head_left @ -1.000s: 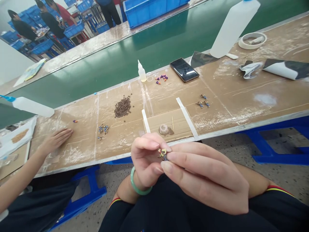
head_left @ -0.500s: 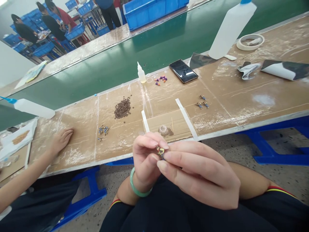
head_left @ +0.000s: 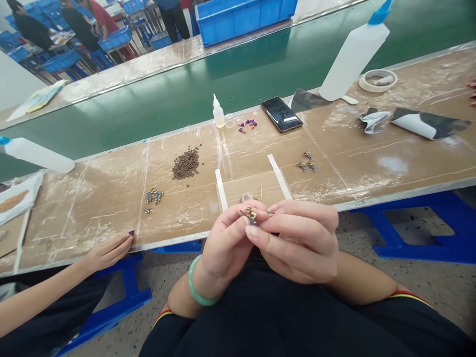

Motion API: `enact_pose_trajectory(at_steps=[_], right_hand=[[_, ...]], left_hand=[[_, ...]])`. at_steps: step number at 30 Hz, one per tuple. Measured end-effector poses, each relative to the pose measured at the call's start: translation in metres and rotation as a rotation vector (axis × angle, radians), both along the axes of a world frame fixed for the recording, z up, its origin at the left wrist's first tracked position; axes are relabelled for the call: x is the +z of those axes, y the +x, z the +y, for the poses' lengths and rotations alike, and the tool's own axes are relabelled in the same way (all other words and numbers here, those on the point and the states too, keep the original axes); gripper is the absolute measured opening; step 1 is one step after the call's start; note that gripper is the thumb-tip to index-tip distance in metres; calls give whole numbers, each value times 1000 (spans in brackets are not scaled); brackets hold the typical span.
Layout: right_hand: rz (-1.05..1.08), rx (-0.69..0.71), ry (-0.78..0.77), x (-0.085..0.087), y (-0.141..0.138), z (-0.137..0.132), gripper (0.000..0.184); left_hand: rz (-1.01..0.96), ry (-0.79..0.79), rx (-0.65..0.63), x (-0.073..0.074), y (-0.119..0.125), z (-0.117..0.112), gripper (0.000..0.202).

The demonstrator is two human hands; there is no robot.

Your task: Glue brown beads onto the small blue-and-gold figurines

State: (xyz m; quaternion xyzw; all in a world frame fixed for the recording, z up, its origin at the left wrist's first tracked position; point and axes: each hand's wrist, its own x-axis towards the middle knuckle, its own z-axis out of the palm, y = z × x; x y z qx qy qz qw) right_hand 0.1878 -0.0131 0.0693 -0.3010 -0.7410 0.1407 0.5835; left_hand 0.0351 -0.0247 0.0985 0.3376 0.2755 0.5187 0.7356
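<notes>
We pinch a tiny gold-and-blue metal piece (head_left: 253,216) between the fingertips of both hands, our left hand (head_left: 225,243), wearing a jade bangle (head_left: 197,287), and our right hand (head_left: 297,243) curled closely around it, just above the near edge of the cardboard-covered workbench (head_left: 92,208). On the bench lie a heap of brown beads (head_left: 185,164), a black smartphone (head_left: 281,114) and a squeeze bottle (head_left: 353,54), and a co-worker's hand (head_left: 107,253) rests at the near left edge. Beyond the green conveyor belt (head_left: 148,94), at far left, people (head_left: 78,22) work among blue plastic crates (head_left: 245,17).
</notes>
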Motion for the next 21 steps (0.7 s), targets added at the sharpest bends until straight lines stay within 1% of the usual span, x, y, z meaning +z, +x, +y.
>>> enact_pose_trajectory(at_steps=[2, 3, 4, 5, 6, 8, 10, 13, 15, 17, 21], right_hand=[[-6, -55, 224, 9, -7, 1, 32], [-4, -76, 296, 14, -9, 2, 27], [7, -88, 322, 18, -11, 2, 24], [29, -82, 292, 23, -12, 3, 24], [50, -49, 215, 26, -11, 4, 25], [71, 27, 68, 32, -8, 6, 26], [49, 103, -14, 36, -3, 9, 26], [-27, 171, -33, 39, 2, 10, 30], [-66, 183, -39, 38, 3, 10, 35], [-55, 188, -39, 36, 3, 10, 36], [-29, 226, -118, 35, 2, 10, 29]], left_hand=[[4, 19, 43, 1, 1, 0, 27], [8, 41, 71, 1, 2, 0, 27], [17, 69, 98, 1, 2, 0, 27], [32, 97, 118, 1, 1, 0, 26], [48, 125, 130, 0, 0, 1, 26], [73, 168, 123, -2, -2, 1, 24], [92, 185, 97, -5, -3, -1, 25], [132, 160, 80, -8, -4, -3, 32], [138, 137, 74, -9, -3, -4, 36], [147, 127, 76, -9, -3, -4, 39], [211, 122, 113, -5, -3, -3, 45]])
